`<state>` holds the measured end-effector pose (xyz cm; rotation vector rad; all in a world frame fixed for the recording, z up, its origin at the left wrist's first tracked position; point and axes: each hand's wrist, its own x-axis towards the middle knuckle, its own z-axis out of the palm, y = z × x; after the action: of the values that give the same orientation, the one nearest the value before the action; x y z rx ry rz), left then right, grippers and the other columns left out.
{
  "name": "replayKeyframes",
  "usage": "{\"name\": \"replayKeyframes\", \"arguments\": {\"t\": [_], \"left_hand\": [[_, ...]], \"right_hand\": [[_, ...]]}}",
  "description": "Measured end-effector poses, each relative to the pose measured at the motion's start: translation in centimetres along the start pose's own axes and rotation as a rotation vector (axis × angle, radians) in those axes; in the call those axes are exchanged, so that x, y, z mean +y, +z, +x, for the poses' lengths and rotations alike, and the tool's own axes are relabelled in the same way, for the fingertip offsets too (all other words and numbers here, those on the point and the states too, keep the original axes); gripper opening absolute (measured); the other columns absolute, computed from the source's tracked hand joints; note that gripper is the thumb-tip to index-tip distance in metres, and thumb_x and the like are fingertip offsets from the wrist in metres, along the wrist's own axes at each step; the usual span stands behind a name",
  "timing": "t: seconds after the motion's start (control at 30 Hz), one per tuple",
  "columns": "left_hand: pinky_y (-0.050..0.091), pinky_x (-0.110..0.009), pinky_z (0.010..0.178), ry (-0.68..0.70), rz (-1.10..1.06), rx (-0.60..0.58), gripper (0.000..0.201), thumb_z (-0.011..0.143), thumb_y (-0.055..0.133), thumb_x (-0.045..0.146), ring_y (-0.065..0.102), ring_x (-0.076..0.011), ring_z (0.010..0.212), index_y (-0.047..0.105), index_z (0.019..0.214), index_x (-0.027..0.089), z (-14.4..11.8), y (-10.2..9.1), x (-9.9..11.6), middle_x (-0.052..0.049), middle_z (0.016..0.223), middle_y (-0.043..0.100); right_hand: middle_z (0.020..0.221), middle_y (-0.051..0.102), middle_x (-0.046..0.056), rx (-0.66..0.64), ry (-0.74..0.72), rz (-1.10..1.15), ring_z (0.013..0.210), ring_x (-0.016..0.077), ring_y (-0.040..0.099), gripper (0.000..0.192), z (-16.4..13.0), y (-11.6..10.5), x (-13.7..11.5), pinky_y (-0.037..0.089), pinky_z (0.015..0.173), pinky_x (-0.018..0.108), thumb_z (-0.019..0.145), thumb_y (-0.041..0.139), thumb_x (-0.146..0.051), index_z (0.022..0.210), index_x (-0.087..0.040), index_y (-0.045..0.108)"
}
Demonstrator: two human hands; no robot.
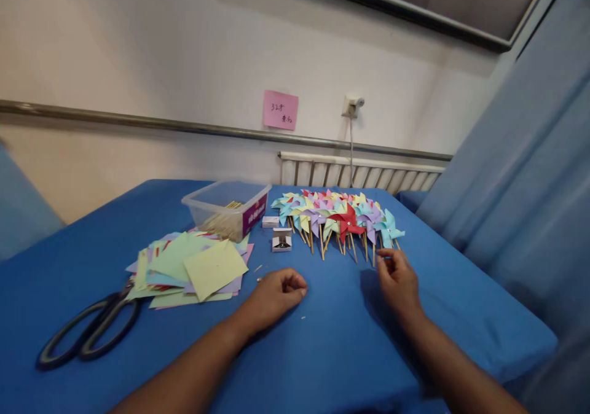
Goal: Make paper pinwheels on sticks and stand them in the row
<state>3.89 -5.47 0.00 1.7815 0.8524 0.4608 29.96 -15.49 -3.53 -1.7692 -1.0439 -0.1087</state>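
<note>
A row of paper pinwheels [338, 217] lies just beyond the right hand [397, 279], whose loosely curled fingers reach the nearest stick without gripping it. The left hand [275, 294] rests half-closed on the blue table [322, 352], holding nothing visible. Further left lie paper squares [193, 266] and scissors [87, 331].

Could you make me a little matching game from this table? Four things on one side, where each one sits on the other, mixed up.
Things:
1. scissors
2. paper squares
3. plastic tub
4. pinwheels

Places:
A. just beyond the right hand
B. near left corner of the blue table
C. behind the paper pile, holding sticks
D. between the scissors and the tub

Pairs: 1-B, 2-D, 3-C, 4-A
</note>
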Motion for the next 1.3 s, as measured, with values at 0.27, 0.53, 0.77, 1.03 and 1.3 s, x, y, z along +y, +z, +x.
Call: {"name": "replayKeyframes", "arguments": {"t": [0.27, 0.53, 0.77, 1.03, 1.3], "left_hand": [[0.037, -0.023, 0.056, 0.151, 0.259, -0.091, 0.014, 0.071, 0.053, 0.022, 0.056, -0.0152, 0.064, 0.064, 0.078, 0.017, -0.7, -0.3, 0.0, -0.001, 0.07, 0.065], [0.037, -0.025, 0.057, 0.144, 0.53, 0.086, 0.018, 0.075, 0.047, 0.023, 0.057, -0.0162, 0.063, 0.064, 0.075, 0.019, -1.0, -3.5, 0.8, -0.001, 0.069, 0.065], [0.039, -0.039, 0.095, 0.042, 0.945, 0.363, 0.049, 0.069, 0.054, 0.022, 0.053, -0.0287, 0.113, 0.059, 0.118, 0.017, -3.0, -9.0, -0.1, -0.012, 0.121, 0.062], [0.038, -0.041, 0.096, -0.065, 1.096, 0.31, 0.051, 0.067, 0.053, 0.02, 0.052, -0.0321, 0.115, 0.06, 0.118, 0.016, -3.6, -10.4, -3.1, -0.015, 0.124, 0.06], [0.043, -0.033, 0.067, -0.158, 1.016, 0.507, 0.029, 0.079, 0.046, 0.03, 0.065, -0.029, 0.086, 0.069, 0.095, 0.021, -3.2, -10.4, -1.4, -0.011, 0.092, 0.072]], "right_hand": [[0.059, 0.055, -0.003, -0.428, 0.299, 0.707, 0.053, 0.0134, 0.051, 0.02, -3.7, 11.0, -11.8, 0.039, 0.05, 0.024, 0.075, 0.058, -0.035, 0.087, -0.019, 0.06], [0.066, 0.061, 0.0, -0.552, 0.347, 0.809, 0.053, 0.0111, 0.052, 0.021, -3.4, 14.0, -10.2, 0.04, 0.052, 0.024, 0.066, 0.062, -0.038, 0.071, -0.018, 0.059], [0.065, 0.062, 0.0, -0.648, 0.386, 0.797, 0.047, 0.0082, 0.049, 0.021, -1.9, 13.3, -9.7, 0.034, 0.045, 0.02, 0.064, 0.064, -0.037, 0.069, -0.018, 0.058], [0.061, 0.062, -0.002, -0.716, 0.337, 0.774, 0.046, 0.0081, 0.052, 0.016, -2.4, 13.8, -9.6, 0.037, 0.046, 0.02, 0.065, 0.063, -0.033, 0.069, -0.017, 0.059], [0.063, 0.064, -0.001, -0.749, 0.258, 0.732, 0.046, 0.009, 0.054, 0.012, -2.5, 14.2, -9.2, 0.041, 0.048, 0.021, 0.071, 0.06, -0.03, 0.069, -0.018, 0.058]]}}
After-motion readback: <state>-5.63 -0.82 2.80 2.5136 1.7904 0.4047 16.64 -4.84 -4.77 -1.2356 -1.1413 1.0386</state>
